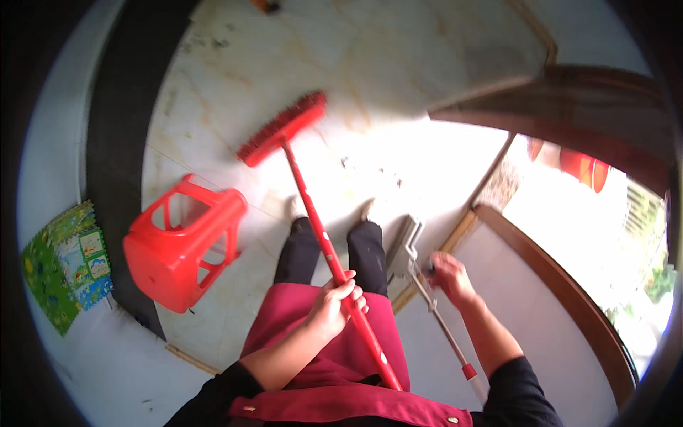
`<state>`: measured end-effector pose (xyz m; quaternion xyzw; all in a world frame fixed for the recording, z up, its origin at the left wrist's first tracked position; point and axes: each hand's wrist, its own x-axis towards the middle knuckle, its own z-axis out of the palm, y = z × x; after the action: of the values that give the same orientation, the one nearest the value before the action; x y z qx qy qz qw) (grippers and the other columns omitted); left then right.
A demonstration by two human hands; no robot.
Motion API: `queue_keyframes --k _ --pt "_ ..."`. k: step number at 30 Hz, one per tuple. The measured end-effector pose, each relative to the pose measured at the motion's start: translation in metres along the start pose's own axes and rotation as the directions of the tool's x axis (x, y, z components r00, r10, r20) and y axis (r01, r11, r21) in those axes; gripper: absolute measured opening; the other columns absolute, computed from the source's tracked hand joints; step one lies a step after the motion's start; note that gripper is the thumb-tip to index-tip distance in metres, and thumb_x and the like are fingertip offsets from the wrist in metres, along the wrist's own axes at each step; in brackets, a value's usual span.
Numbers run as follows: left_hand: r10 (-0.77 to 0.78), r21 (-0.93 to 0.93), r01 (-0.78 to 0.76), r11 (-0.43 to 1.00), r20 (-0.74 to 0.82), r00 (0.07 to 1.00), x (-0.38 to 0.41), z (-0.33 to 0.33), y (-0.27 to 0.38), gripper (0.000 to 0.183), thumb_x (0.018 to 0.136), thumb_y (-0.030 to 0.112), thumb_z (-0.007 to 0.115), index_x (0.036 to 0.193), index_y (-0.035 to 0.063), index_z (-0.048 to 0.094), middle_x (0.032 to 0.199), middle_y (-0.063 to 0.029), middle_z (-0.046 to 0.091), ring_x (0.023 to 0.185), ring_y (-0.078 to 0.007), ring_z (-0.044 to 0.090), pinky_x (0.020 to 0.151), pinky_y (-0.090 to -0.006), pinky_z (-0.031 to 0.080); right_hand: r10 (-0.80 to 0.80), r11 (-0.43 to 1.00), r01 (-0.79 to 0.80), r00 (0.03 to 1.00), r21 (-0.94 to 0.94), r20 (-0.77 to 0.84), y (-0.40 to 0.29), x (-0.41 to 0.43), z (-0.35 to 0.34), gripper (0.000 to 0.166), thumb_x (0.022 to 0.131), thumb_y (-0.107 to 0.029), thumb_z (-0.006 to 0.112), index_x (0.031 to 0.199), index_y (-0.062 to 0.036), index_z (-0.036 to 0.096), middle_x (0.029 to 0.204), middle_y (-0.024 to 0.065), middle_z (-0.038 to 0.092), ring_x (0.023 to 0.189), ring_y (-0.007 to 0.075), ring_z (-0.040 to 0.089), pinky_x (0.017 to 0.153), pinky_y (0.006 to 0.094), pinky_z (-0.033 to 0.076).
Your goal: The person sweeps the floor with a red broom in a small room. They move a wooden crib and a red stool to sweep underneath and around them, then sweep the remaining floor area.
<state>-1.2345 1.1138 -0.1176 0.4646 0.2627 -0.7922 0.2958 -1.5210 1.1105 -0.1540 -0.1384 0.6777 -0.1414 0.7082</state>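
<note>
My left hand (333, 309) is closed round the red handle of a push broom (312, 213). The broom's red bristled head points away from me, over the pale floor. On the right my right hand (451, 277) is raised with bent fingers beside a mop (437, 320) that leans near the wall; a small dark thing shows at its fingers. Whether it touches the mop, and whether it holds the dark thing, I cannot tell. The mop has a thin metal pole, a red and white grip and a grey head.
A red plastic stool (184, 251) lies tipped over on the floor at the left. Beyond it a colourful patterned mat (69, 267) is against the wall. A brown wooden door (565, 117) and a bright doorway are at the right.
</note>
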Motion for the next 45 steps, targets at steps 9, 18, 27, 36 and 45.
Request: queue_keyframes --k 9,18,27,36,45 --pt "0.485 0.229 -0.467 0.854 -0.024 0.874 -0.034 0.027 0.098 0.010 0.077 0.003 0.054 0.078 0.0062 0.045 0.061 -0.0054 0.048 0.048 -0.0190 0.050 0.045 -0.0394 0.048 -0.148 0.988 0.152 0.958 -0.004 -0.247 -0.092 -0.314 -0.015 0.025 0.088 -0.014 0.051 0.106 0.0028 0.055 0.082 0.0135 0.062 0.057 0.0179 0.059 0.049 0.0278 0.048" --pt "0.455 0.420 -0.426 0.801 0.033 0.890 -0.118 0.065 0.120 0.013 0.071 0.010 0.059 0.075 0.0065 0.048 0.063 -0.0049 0.051 0.048 -0.0171 0.052 0.039 -0.0333 0.047 -0.639 0.724 0.677 0.730 0.130 -0.243 -0.190 -0.324 0.147 0.027 0.088 -0.013 0.048 0.109 0.0018 0.054 0.081 0.0082 0.058 0.054 0.0133 0.051 0.049 0.0249 0.041" --pt "0.631 0.702 -0.654 -0.281 0.649 0.425 -0.244 0.060 0.129 0.062 0.082 0.042 0.061 0.125 0.0018 0.042 0.074 -0.0113 0.053 0.069 -0.0196 0.053 0.065 -0.0305 0.045 -0.617 0.756 0.369 0.677 0.541 0.400 -0.257 -0.230 0.282 0.026 0.090 -0.029 0.045 0.101 -0.0074 0.054 0.089 0.0097 0.060 0.068 0.0166 0.054 0.058 0.0292 0.042" --pt "0.609 0.379 -0.664 -0.645 0.780 -0.146 -0.324 0.097 0.153 0.050 0.078 0.042 0.066 0.110 0.0057 0.053 0.081 -0.0062 0.053 0.072 -0.0201 0.053 0.064 -0.0301 0.045 -0.495 0.811 0.103 0.646 0.576 0.581 -0.238 -0.250 0.354 0.026 0.091 -0.032 0.040 0.094 -0.0099 0.055 0.080 0.0033 0.059 0.069 0.0124 0.056 0.054 0.0237 0.041" --pt "0.585 0.305 -0.742 -0.598 0.798 -0.143 -0.329 0.096 0.156 0.032 0.083 0.036 0.062 0.098 0.0073 0.058 0.080 -0.0076 0.054 0.075 -0.0232 0.055 0.066 -0.0320 0.045 -0.502 0.827 0.193 0.678 0.528 0.537 -0.229 -0.260 0.362 0.015 0.087 -0.025 0.044 0.090 -0.0143 0.054 0.073 -0.0029 0.048 0.059 0.0091 0.038 0.053 0.0229 0.031"
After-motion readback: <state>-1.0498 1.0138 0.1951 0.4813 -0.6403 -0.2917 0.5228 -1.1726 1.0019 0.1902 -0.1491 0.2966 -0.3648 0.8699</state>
